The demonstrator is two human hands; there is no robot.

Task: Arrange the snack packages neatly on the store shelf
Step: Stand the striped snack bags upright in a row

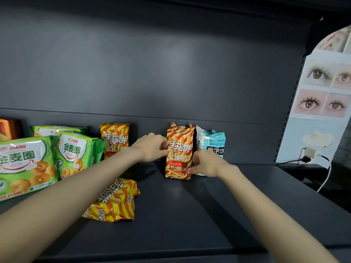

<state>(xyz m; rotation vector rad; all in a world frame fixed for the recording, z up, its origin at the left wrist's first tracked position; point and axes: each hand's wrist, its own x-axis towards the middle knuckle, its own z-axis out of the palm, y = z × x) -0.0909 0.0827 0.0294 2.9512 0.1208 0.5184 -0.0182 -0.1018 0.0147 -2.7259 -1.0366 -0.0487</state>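
A red-and-yellow striped snack bag (179, 151) stands upright on the dark shelf (190, 215). My left hand (152, 147) grips its left edge near the top, and my right hand (206, 164) grips its lower right edge. Right behind it, a white-and-teal bag (212, 142) stands against the back wall. Another striped bag (115, 139) stands upright further left. A third striped bag (115, 201) lies flat near the shelf's front, partly under my left forearm.
Green ring-snack bags (24, 166) (76, 152) stand at the left, with one more (57, 130) behind them and an orange pack (9, 130) at the far left. A poster, a wall plug (309, 153) and a white cable lie beyond the shelf's right end.
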